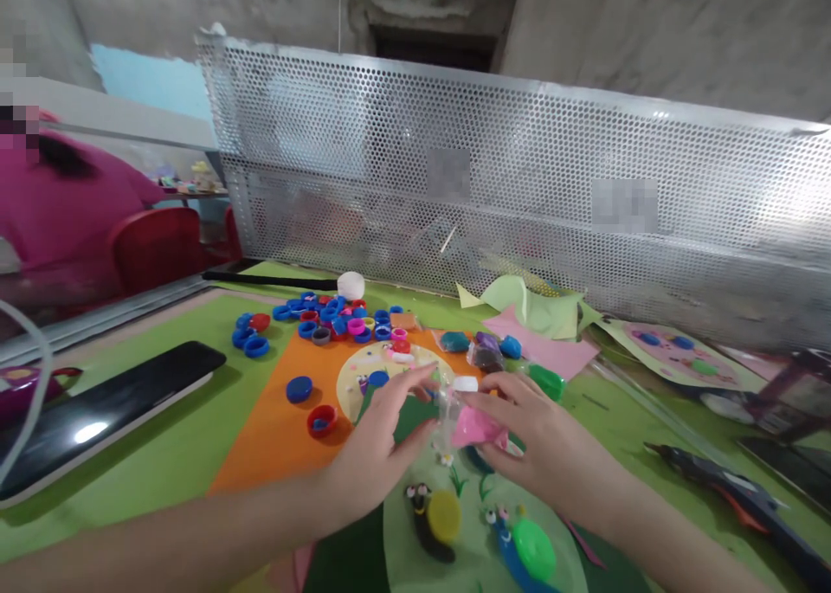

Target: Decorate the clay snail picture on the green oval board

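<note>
pink lump [476, 427], bright and uneven, held in the right hand [531, 420], partly covered by its fingers, clear plastic [447, 411] loose and see-through at the lump's left side, small white piece [465, 383], blunt-ended, roughly level, just above the lump

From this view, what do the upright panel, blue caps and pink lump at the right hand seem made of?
Panel: likely metal; silvery sheen, regular perforations.
Blue caps: probably plastic; smooth, slightly glossy, raised rims.
Pink lump: perhaps soft clay, smooth and evenly coloured; blur leaves it open.
</note>
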Tool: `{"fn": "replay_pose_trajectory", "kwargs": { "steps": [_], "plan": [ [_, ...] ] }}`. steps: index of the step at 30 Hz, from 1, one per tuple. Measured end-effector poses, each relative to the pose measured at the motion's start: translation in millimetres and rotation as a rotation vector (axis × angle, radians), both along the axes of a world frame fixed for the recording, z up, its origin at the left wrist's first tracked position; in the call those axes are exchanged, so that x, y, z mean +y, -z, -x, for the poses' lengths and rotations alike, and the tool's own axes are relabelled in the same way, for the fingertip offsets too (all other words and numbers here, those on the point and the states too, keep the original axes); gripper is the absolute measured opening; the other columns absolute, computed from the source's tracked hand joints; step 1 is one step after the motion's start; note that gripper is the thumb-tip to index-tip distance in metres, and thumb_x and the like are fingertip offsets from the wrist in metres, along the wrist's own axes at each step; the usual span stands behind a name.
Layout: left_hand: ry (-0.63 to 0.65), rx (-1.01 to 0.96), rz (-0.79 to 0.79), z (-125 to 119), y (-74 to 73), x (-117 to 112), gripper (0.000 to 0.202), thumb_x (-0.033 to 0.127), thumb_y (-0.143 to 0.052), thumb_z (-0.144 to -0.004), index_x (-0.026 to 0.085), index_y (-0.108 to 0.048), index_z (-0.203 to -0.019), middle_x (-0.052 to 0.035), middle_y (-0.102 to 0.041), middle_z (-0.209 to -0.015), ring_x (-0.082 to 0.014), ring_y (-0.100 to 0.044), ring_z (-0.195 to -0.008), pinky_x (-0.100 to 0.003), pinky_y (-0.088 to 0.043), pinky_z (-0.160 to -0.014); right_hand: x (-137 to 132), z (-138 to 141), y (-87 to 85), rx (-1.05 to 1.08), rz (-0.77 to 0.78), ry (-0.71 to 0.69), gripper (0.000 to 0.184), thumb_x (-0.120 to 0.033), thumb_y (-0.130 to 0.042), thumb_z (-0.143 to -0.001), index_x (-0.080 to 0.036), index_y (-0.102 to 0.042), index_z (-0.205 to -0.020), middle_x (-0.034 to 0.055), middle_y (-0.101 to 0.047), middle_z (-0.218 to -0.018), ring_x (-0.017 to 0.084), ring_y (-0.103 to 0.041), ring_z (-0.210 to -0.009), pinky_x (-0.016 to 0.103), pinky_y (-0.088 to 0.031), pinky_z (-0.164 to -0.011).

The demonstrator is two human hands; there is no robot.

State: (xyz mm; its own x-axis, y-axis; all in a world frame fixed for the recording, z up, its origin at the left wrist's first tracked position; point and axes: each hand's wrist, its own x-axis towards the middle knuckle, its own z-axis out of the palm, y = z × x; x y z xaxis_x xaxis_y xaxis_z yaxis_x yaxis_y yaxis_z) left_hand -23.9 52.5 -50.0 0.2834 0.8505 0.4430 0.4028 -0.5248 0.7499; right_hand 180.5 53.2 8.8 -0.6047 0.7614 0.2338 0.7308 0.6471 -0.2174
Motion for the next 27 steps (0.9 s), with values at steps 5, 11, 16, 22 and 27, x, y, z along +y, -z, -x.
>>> {"fn": "replay_pose_trajectory", "kwargs": {
  "steps": [5, 11, 16, 22, 27],
  "plan": [
    [0.078, 0.039, 0.192, -3, -10.1, 2, 0.015, 0.028, -0.049, -0.088, 0.020, -0.058, -0.096, -0.0003, -0.062, -0.086, -0.0151, -0.057, -0.077, -0.026, -0.045, -0.068, 1, -4, 1.4, -0.026, -0.016, -0.021, 0.045, -0.005, -0.054, -0.074, -0.022, -0.056, -0.116, 0.0084, -0.052, -0.107, 0.025, -0.048, -0.101, 0.045, -0.049, -0.083],
    [0.133, 0.052, 0.259, -2, -29.2, 7, 0.009, 0.026, -0.056, -0.082, 0.018, -0.058, -0.077, 0.0022, -0.061, -0.077, -0.0133, -0.054, -0.072, -0.023, -0.041, -0.065, 4, -2, 1.9, -0.123, -0.069, -0.035, 0.048, -0.005, -0.056, -0.076, -0.018, -0.052, -0.122, 0.0102, -0.053, -0.107, 0.027, -0.048, -0.102, 0.047, -0.048, -0.085],
    [0.198, 0.030, 0.323, -1, -30.5, 12, 0.019, 0.029, -0.054, -0.083, 0.017, -0.054, -0.068, 0.0018, -0.061, -0.070, -0.0127, -0.055, -0.066, -0.023, -0.042, -0.063, 3, -3, 2.5, -0.106, -0.146, -0.066, 0.053, -0.015, -0.055, -0.080, -0.020, -0.039, -0.131, 0.0119, -0.047, -0.120, 0.030, -0.040, -0.114, 0.053, -0.041, -0.091],
    [0.131, -0.053, 0.325, -9, -35.7, 7, 0.024, 0.037, -0.050, -0.083, 0.017, -0.050, -0.071, 0.0034, -0.049, -0.064, -0.0110, -0.047, -0.059, -0.022, -0.035, -0.054, -5, 3, -1.3, 0.103, -0.237, -0.034, 0.023, -0.037, -0.057, -0.083, -0.017, -0.050, -0.093, 0.0112, -0.049, -0.099, 0.028, -0.045, -0.096, 0.047, -0.043, -0.079],
    [0.161, -0.135, 0.352, -19, -38.8, -1, 0.027, 0.036, -0.052, -0.080, 0.018, -0.043, -0.063, 0.0059, -0.038, -0.059, -0.0090, -0.035, -0.054, -0.020, -0.028, -0.049, -5, 12, -5.2, 0.208, 0.103, -0.110, 0.017, -0.021, -0.054, -0.087, -0.018, -0.047, -0.072, -0.0001, -0.051, -0.074, 0.014, -0.046, -0.070, 0.027, -0.041, -0.062]
  ]
}}
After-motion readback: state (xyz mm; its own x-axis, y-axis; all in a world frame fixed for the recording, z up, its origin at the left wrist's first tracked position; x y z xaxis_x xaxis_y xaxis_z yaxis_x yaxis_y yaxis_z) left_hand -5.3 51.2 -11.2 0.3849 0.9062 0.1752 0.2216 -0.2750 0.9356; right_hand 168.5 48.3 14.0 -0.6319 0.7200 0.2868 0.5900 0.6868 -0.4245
